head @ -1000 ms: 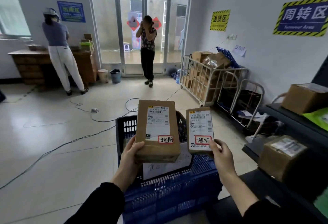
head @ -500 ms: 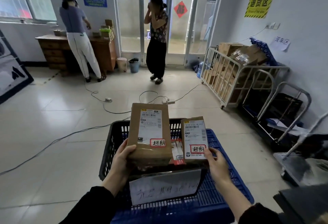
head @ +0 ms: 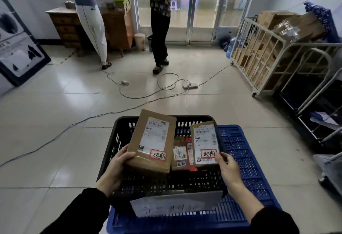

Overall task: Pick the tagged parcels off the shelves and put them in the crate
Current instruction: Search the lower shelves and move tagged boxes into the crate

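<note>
My left hand [head: 118, 163] grips the near end of a large brown parcel [head: 142, 139] with a white label and a red-framed tag. My right hand [head: 226, 165] pinches the near corner of a smaller brown parcel [head: 204, 141] with the same kind of tag. Both parcels hang over the open top of a black crate [head: 118, 133], which stands on a blue crate [head: 246, 159]. Inside the black crate lie other small parcels [head: 180, 157]. A white paper sign [head: 175, 206] hangs on the black crate's near wall.
Two people [head: 160, 20] stand near the glass doors at the back. Cables and a power strip [head: 190, 86] lie across the tiled floor. A white cage trolley [head: 259, 54] of cardboard boxes stands at the right, a wooden desk [head: 63, 24] at the back left.
Both parcels have come down from chest height to just over the black crate, and my view has tilted downward toward the crate.
</note>
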Tool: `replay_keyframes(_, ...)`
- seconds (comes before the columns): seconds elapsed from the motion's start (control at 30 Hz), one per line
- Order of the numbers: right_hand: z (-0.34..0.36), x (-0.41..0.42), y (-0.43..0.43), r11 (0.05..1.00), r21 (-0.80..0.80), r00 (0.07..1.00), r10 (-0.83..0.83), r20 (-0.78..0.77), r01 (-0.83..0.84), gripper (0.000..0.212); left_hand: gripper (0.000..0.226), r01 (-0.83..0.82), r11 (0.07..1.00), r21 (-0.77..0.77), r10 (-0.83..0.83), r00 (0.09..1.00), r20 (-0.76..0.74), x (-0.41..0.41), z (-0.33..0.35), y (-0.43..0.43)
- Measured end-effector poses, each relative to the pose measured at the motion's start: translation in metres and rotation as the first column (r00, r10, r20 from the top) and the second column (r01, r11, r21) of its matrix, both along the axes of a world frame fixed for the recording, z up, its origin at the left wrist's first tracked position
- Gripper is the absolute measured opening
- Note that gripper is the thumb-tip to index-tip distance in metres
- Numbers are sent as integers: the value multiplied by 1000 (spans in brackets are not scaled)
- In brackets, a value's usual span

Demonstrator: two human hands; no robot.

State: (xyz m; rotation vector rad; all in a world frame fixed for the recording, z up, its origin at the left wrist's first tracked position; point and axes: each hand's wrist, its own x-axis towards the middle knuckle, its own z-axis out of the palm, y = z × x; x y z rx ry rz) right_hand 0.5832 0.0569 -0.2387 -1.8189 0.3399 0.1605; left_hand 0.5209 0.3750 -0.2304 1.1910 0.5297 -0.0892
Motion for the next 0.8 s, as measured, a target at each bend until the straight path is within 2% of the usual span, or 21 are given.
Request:
replay_keyframes(0.07,-6,11,2,1000,-7,1000,-5,-17,5,42,49,49,998,34,-48,999,-25,13,-5,13)
replay_keyframes(0.13,-13,24,4,1000,-8,999,-16,-32,16,42,63,124,983,134,-117,991,-59,27,-7,26)
replay_keyframes(0.23,-22,41,7,1000,-23,999,-13,-41,12,44,88,314,916,250,-292,949,-123,46,-1,44)
replay_keyframes(0.3,-28,50,10,999,-50,999,-7,-42,5,45,86,483,823,299,-434,874,-218,60,0,55)
replay_keyframes(0.4,-37,61,15,994,-106,999,-1,-43,-4,45,77,706,593,387,-572,708,-414,83,-8,65)
replay_keyframes(0.47,-43,69,18,991,-135,999,8,-46,-14,46,78,787,512,345,-622,617,-483,95,-18,69)
replay_keyframes(0.57,-55,75,26,984,-169,997,38,-64,-49,46,76,845,476,242,-663,526,-533,111,-35,74)
replay_keyframes(0.67,-70,78,34,979,-183,992,76,-99,-93,46,69,909,358,212,-684,410,-603,124,-60,76)
replay_keyframes(0.73,-80,78,42,977,-178,988,96,-121,-117,45,60,929,333,162,-685,356,-635,128,-78,79)
replay_keyframes(0.8,-88,77,52,978,-162,984,113,-141,-135,43,64,937,336,92,-690,312,-654,129,-91,79)
